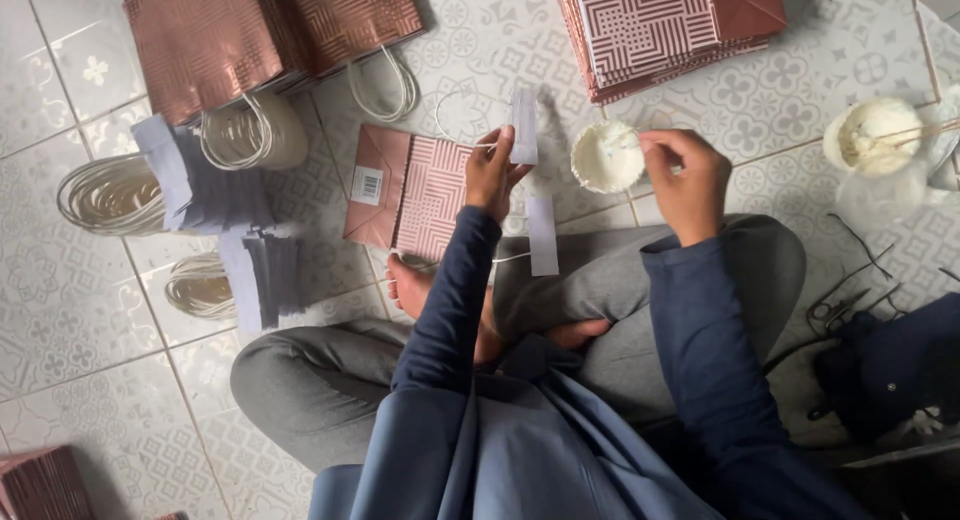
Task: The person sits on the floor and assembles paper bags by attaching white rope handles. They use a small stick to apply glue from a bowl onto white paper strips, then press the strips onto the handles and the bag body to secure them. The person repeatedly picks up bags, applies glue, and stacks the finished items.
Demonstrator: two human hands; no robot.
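Up close, our left hand (490,175) pinches a narrow pale paper strip (524,127) between thumb and fingertips, holding it upright with the forearm stretched forward over our crossed legs. A thin white cord handle (455,115) loops out from the same grip. Our right hand (688,180) is curled shut around a thin stick whose tip reaches into a small round white cup of paste (606,156), just beside the strip.

Under the left hand lies a flat rose-coloured paper bag (410,192) with a pale geometric line pattern and a small white barcode sticker near its folded base. A second pale strip (541,236) rests on our knee, just below the held one.

Farther out on the patterned tile floor (60,320), we see stacks of the same bags: one (270,35) at upper left, another (665,30) at upper right. Bundles of white cord loops (110,192) and piles of grey strips (200,180) sit at left. A second white cup (880,135) stands at far right.
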